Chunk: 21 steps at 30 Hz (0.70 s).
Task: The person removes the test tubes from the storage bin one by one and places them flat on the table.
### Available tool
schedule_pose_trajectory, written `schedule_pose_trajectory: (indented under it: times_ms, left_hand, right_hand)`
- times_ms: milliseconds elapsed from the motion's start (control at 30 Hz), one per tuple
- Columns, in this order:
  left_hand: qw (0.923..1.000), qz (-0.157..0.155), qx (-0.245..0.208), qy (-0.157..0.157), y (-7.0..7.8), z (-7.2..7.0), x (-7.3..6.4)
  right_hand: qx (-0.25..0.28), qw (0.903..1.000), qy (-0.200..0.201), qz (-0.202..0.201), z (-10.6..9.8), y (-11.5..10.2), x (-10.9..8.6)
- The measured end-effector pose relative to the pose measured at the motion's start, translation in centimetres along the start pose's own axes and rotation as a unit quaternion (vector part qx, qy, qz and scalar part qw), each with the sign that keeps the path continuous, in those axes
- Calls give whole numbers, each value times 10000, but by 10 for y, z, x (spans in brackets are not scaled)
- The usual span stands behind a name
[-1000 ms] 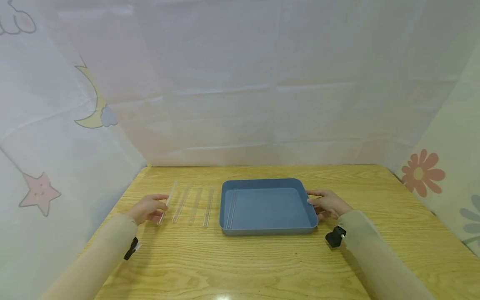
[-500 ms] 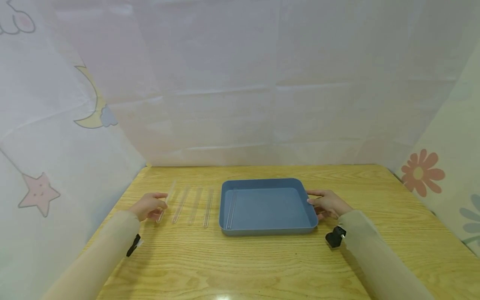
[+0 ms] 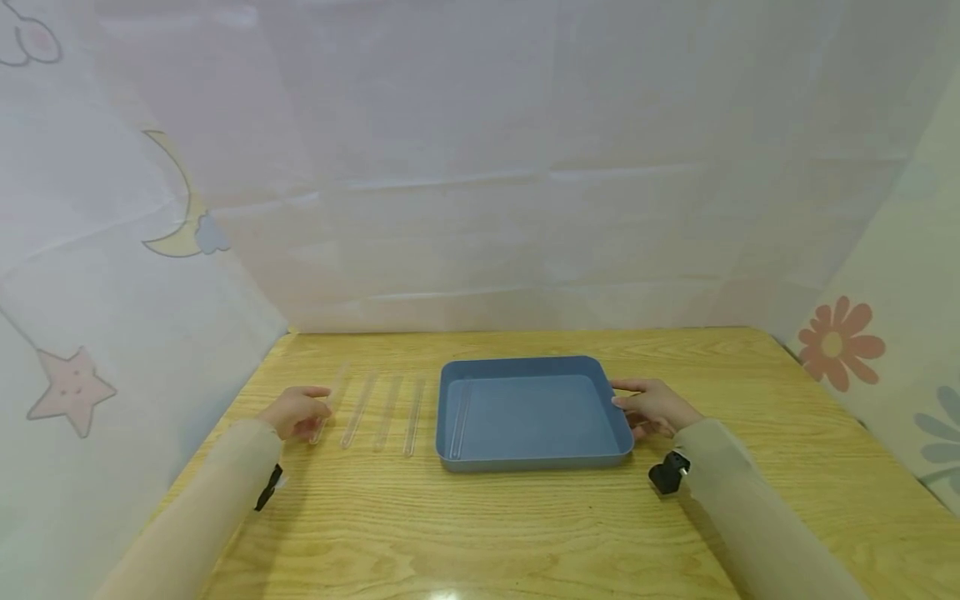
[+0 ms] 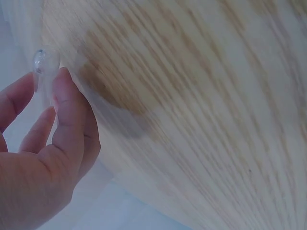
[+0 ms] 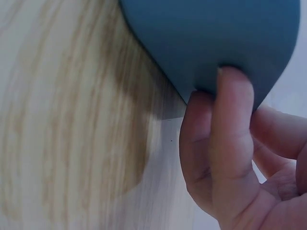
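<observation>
In the head view, my left hand [image 3: 296,411] pinches a clear test tube [image 3: 340,382] at the left end of a row. Its rounded end [image 4: 46,61] pokes out between thumb and fingertips in the left wrist view. Three more clear tubes lie to the right of it: one [image 3: 358,410], a second [image 3: 388,413] and a third [image 3: 414,417]. A blue-grey tray [image 3: 534,462] stands beside the row, with one tube [image 3: 460,419] lying along its left inner side. My right hand [image 3: 651,407] grips the tray's right wall; its fingers [image 5: 232,110] press the outer side.
Everything rests on a wood-grain table [image 3: 480,533]. A pale printed cloth [image 3: 480,208] hangs behind it and along both sides. A dark camera mount [image 3: 667,473] sits on my right wrist, and a strap [image 3: 268,487] on the left.
My left hand and the pinched tube have shifted very slightly left, and the left wrist has turned a little. The head view has drifted slightly; the right hand stays on the tray.
</observation>
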<state>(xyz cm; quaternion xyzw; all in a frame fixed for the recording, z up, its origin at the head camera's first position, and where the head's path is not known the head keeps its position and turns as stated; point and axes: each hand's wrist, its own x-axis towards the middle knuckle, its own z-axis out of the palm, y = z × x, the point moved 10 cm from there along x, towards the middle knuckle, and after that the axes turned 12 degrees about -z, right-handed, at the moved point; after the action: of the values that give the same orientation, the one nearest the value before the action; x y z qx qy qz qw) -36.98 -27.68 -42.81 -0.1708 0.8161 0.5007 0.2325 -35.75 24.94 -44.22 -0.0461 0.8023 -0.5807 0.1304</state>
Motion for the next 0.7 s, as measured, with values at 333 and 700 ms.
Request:
schedule_pose_trajectory:
  times_ms: [333,700]
  left_hand:
    - [10000,-51,27,21,-2,0,4]
    - [9999,1,49,158,-1,3,13]
  right_hand:
    - [21,10000,27,-3,2,-2,0]
    - [23,10000,-2,8,0,0,0]
